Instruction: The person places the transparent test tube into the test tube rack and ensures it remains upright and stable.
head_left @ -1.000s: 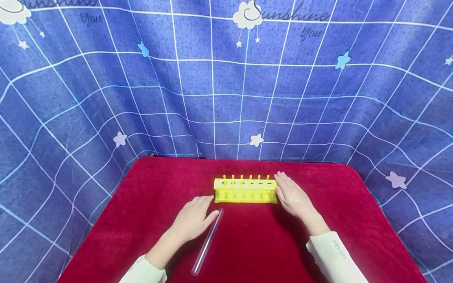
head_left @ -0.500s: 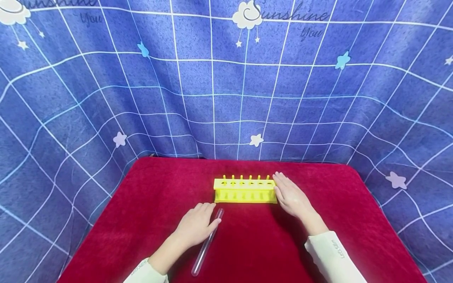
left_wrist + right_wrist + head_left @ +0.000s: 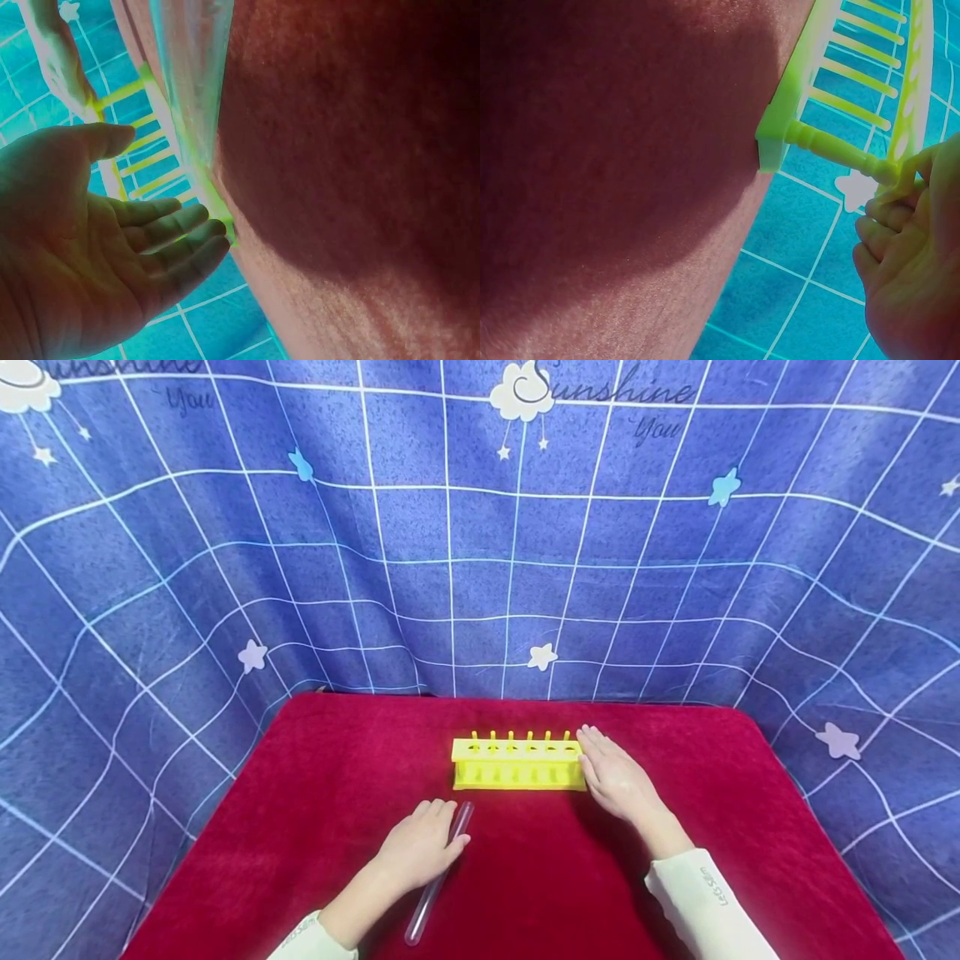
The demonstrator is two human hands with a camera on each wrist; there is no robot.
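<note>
A yellow test tube rack [image 3: 517, 774] stands upright near the middle of the table, its row of holes and pegs on show. My right hand [image 3: 618, 781] holds its right end, with the thumb at the front and the fingers reaching along the side toward the back. In front of the rack's left end, a clear glass test tube [image 3: 429, 906] lies slanted on the cloth. My left hand [image 3: 420, 847] is over the tube, fingers extended and thumb apart, covering part of it. In the left wrist view, that palm [image 3: 82, 247] shows nothing held, and the tube [image 3: 193, 75] passes beyond the fingers.
A dark red velvety cloth [image 3: 300, 827] covers the table. Behind it and along both sides hangs a blue curtain [image 3: 420, 602] with white grid lines, stars and clouds. The table's back edge lies a short way beyond the rack.
My left hand has drawn back from the rack's left end toward me, and now covers more of the test tube. The right hand stays at the rack, which keeps its place.
</note>
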